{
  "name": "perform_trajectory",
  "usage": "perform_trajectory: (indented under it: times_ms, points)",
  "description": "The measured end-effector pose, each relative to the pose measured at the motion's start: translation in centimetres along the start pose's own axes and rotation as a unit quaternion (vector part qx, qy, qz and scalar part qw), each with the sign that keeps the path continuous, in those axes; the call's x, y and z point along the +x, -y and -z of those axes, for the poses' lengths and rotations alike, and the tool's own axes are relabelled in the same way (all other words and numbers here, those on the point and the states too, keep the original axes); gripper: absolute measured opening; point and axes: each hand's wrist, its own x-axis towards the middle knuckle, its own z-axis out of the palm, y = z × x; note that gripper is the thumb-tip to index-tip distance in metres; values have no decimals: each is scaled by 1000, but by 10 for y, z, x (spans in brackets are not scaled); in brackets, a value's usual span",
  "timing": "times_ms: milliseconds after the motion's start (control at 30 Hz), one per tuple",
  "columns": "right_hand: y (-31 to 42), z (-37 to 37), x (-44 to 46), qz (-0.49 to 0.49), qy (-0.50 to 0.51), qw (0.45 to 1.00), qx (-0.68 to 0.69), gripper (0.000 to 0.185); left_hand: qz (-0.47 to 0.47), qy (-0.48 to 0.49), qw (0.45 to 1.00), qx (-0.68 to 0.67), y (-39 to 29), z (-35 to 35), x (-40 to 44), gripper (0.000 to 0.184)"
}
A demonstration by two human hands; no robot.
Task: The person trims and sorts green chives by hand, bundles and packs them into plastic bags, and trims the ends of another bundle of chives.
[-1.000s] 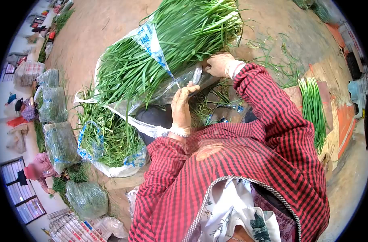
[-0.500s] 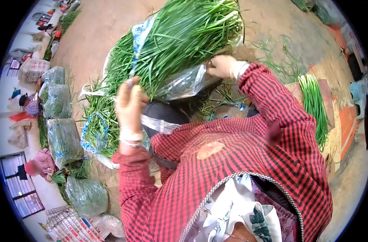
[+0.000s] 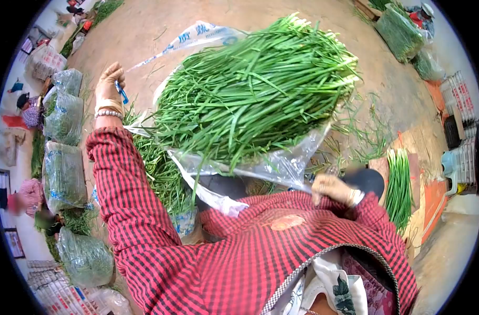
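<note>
A big bundle of long, flat-leaved Chinese chives (image 3: 250, 100) lies before me, white stem ends at the upper right. Around and under it is a clear plastic bag (image 3: 297, 157) with blue print on its far side. My left hand (image 3: 111, 84), out to the left, is closed on a twisted, taut corner of that bag; a blue-printed bit pokes out below the fist. Close to my body on the right, my right hand (image 3: 331, 189) pinches the near edge of the bag and holds it stretched. The chives' underside is hidden.
Loose greens (image 3: 168, 181) lie to the left of my lap. At right, a smaller chive bunch (image 3: 399, 189) rests on a board. Filled plastic bags (image 3: 65, 176) line the left side, with people beyond them. Another filled bag (image 3: 399, 34) stands at upper right.
My left hand has swung outward to the left, drawing the bag corner with it. My right hand has come down and right toward my body. The bag's near edge is now stretched below the chives.
</note>
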Motion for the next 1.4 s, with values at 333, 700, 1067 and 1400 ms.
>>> perform_trajectory:
  times_ms: [333,700,1067,1400]
  points:
    - [-21,-3,18,-68,-52,992,95,20,197,-33,979,42,226,23,-29,24]
    - [-61,34,13,-155,-175,847,-477,22,64,-230,968,76,156,34,-150,30]
    - [-39,19,10,12,-256,884,-390,29,-380,-7,804,457,28,-204,-249,49]
    - [-62,21,11,-10,-116,867,-485,29,-310,-42,725,613,80,-238,-188,52]
